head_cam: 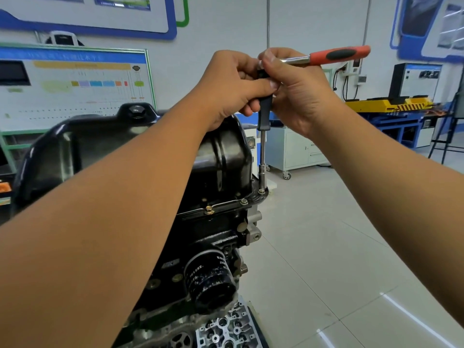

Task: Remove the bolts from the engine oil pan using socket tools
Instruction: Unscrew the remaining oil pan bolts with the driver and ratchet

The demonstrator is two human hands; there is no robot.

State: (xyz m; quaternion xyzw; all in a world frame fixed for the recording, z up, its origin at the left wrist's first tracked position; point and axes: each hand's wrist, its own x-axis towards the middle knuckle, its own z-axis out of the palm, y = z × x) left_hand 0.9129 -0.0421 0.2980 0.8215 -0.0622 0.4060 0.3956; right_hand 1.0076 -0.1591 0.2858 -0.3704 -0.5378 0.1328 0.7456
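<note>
While both hands grip driver handle under ratchet, any tilt pops socket off bolt, rounding it.

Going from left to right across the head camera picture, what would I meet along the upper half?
Wall chart → drain plug on the oil pan → left hand → right hand → ratchet's red handle → yellow bench.
</note>
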